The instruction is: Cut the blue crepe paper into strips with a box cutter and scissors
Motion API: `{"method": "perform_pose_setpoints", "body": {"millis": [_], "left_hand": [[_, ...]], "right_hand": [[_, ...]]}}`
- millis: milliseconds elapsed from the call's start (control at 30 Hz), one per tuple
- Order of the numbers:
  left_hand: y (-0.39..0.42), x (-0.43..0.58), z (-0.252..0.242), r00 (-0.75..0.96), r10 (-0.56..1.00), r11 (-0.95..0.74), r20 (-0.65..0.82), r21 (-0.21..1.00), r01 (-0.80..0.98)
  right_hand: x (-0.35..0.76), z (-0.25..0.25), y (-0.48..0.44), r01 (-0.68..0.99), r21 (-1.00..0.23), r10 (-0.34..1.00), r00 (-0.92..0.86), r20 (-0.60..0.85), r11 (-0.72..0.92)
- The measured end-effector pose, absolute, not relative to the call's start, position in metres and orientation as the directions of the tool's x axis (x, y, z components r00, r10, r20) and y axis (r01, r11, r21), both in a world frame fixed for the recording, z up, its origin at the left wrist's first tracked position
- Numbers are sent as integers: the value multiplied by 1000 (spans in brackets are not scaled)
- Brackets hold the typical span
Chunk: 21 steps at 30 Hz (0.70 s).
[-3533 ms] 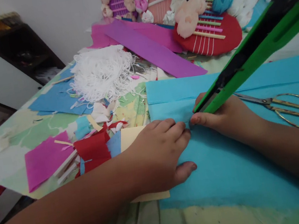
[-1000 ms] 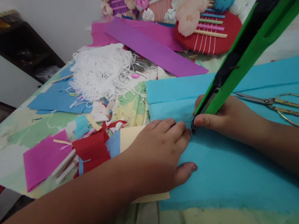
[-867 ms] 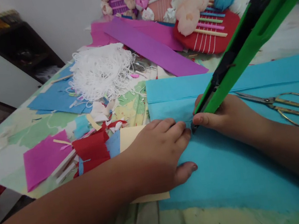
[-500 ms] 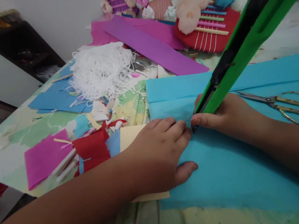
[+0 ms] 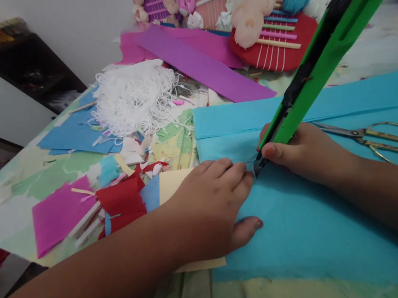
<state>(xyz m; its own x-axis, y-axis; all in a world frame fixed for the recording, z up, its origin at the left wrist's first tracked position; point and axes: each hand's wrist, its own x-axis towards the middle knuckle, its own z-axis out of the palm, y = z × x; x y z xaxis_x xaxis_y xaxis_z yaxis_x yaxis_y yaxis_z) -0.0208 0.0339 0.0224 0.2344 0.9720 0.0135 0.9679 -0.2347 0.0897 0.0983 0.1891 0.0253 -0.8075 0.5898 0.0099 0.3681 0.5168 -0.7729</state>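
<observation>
A large sheet of light blue crepe paper (image 5: 309, 222) lies flat on the table in front of me. My left hand (image 5: 212, 207) presses down on its left part, fingers flat and together, thumb spread out. My right hand (image 5: 305, 152) is closed around a green and black utility knife (image 5: 321, 59), whose tip touches the paper just beside my left fingertips. The knife's long handle slants up to the right.
Gold-handled scissors (image 5: 382, 137) lie on the blue paper at right. A purple paper strip (image 5: 205, 67), a heap of white shredded strands (image 5: 134, 96), blue, pink and red scraps (image 5: 120, 201) and a red board with paper flowers (image 5: 271, 32) crowd the table's far side. A dark shelf (image 5: 20, 71) stands at left.
The knife's handle has tipped a little more upright and its tip has edged toward my left fingertips. My left hand has stayed in place on the paper.
</observation>
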Motion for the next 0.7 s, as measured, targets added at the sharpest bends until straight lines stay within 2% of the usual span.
{"method": "perform_pose_setpoints", "body": {"millis": [233,433,567,700], "left_hand": [[34,-21,22,236,972,-236,13,89,968],[33,-21,20,245,968,-249,58,75,966],[34,-20,21,242,970,-244,34,84,966],[34,-20,21,237,971,-239,24,80,968]], "right_hand": [[98,24,187,370,-759,596,-802,31,536],[100,20,185,340,-719,551,-831,71,606],[101,19,184,342,-690,528,-846,69,638],[102,20,187,338,-729,542,-839,53,595]]}}
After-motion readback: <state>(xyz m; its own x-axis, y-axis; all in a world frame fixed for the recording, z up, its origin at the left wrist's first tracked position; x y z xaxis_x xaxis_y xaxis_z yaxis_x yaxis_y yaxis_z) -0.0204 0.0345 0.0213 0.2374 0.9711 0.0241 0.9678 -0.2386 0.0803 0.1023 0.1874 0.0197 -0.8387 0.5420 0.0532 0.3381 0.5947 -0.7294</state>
